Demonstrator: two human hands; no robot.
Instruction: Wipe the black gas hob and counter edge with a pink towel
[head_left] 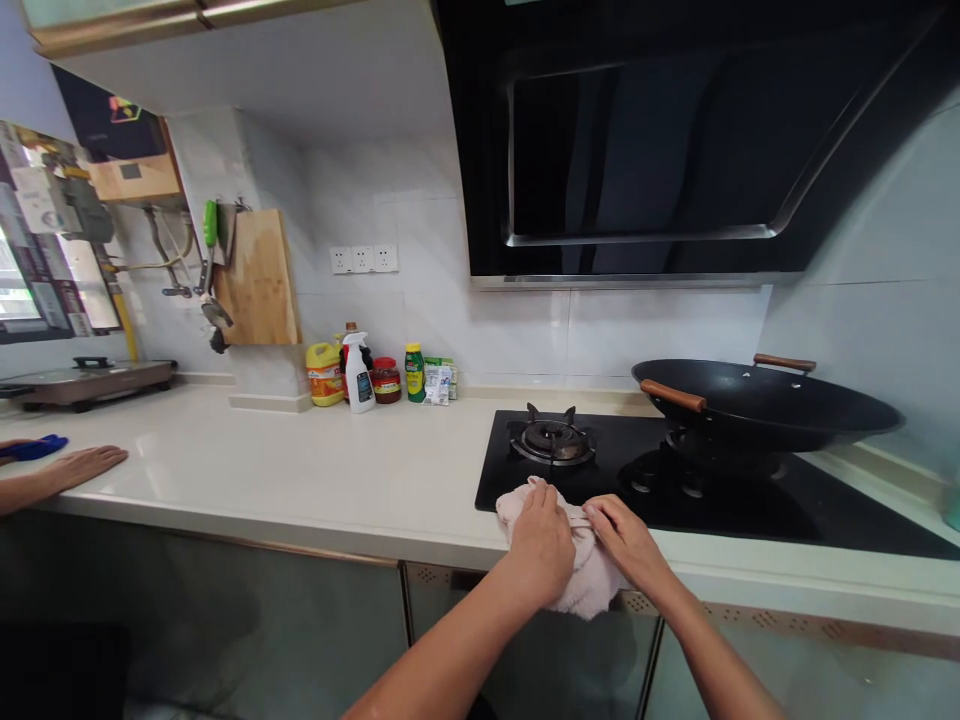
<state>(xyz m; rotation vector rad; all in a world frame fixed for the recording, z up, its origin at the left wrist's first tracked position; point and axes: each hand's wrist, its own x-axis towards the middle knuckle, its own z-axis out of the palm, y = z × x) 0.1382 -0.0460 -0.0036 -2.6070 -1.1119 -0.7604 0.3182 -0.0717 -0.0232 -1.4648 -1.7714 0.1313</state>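
Note:
A pale pink cloth (589,580) lies bunched over the counter's front edge and the near rim of the black gas hob (600,480). My left hand (541,540) is closed on the cloth, its fingers curled into the folds. My right hand (628,540) pinches the cloth's right side between thumb and fingers. Just beyond the hands is the left burner (553,440), bare with its pan supports showing. A large black wok (772,405) with wooden handles rests on the right burner.
Along the back wall stand a white spray bottle (359,375), a yellow jug (324,375), a red-lidded jar (386,381) and a green bottle (415,373). A range hood (637,150) overhangs the hob. At far left, another person's hand (86,465) rests on the counter (300,470) near a blue cloth (36,448).

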